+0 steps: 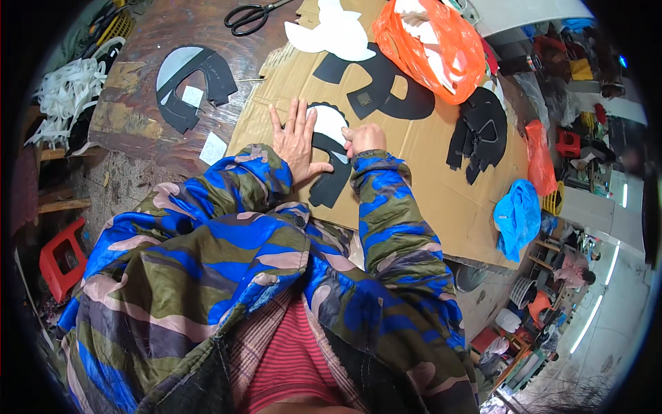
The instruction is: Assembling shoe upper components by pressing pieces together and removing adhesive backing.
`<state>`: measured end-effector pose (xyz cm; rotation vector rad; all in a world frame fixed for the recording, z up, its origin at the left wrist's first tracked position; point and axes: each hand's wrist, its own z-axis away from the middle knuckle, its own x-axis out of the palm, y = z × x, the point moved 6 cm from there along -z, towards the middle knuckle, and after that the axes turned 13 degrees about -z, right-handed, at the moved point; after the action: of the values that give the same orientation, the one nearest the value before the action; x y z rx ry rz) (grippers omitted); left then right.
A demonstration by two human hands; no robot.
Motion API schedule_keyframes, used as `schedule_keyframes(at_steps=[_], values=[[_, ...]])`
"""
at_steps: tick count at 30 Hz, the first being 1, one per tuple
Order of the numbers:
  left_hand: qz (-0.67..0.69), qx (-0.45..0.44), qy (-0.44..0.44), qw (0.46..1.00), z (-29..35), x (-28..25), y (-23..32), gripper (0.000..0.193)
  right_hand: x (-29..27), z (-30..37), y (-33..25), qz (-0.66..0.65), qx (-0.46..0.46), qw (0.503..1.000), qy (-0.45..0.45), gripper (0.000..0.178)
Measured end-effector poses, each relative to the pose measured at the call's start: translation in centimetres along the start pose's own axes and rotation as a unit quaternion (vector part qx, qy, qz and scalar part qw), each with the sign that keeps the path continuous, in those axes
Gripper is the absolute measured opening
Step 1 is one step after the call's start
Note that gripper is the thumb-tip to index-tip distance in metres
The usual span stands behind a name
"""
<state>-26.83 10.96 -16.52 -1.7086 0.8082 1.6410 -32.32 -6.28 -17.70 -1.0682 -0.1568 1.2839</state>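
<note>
A black curved piece with a white inset [329,123], shaped like a shoe upper, lies on the cardboard in front of me. My left hand [294,141] rests flat on its left side, fingers spread and thumb reaching across the black part. At the right edge of the white area, my right hand [365,140] is closed with the fingers curled in. Whatever it pinches is hidden. Just beyond are several similar black pieces [410,101] and a stack of white cut pieces [332,33].
Brown cardboard [441,179] covers part of the wooden table [124,127]. Black-handled scissors [249,18] lie at the far edge. Another horseshoe-shaped piece [219,72] is at left. An orange plastic bag [448,58], a black stack [479,134] and a blue bag [518,217] are at right.
</note>
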Motion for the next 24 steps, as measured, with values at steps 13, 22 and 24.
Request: schedule_keyframes(at_steps=[13, 22, 24], values=[[0.014, 0.021, 0.002, 1.0, 0.1, 0.4, 0.2, 0.126, 5.3, 4.5, -2.4, 0.259, -0.457, 0.85, 0.034, 0.072], [0.004, 0.017, -0.012, 1.0, 0.2, 0.1, 0.0, 0.131, 3.3, 5.9, 1.5, 0.352, -0.287, 0.87, 0.191, 0.068], [-0.001, 0.018, -0.014, 1.0, 0.2, 0.1, 0.2, 0.132, 2.1, 6.3, 3.5, 0.321, -0.26, 0.877, 0.245, 0.07]])
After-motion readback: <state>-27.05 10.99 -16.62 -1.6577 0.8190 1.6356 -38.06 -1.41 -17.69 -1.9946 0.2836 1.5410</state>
